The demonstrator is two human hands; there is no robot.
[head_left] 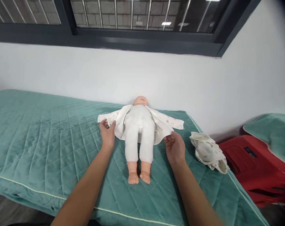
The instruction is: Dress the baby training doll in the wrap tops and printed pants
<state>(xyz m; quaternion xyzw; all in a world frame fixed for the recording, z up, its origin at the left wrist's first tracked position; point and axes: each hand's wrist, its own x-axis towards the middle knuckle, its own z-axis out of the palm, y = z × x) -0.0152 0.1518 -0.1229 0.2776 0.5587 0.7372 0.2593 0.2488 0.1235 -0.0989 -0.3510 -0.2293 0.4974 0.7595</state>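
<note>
A baby doll (139,121) with a white cloth body lies on its back, head toward the wall and bare feet toward me. Its arms are in the sleeves of a small white printed shirt (163,118), whose front is spread wide on both sides. My left hand (107,131) pinches the shirt's edge by the sleeve on the left. On the right, the lower corner of the other front panel is between the thumb and fingers of my right hand (175,145).
A green quilted cover (62,141) lies under the doll. Crumpled pale cloth (208,151) rests near the right edge, beside a red plastic chair or stool (255,166) with green fabric (274,135) on it. Behind stands a white wall (86,72) below a dark-framed window (142,40).
</note>
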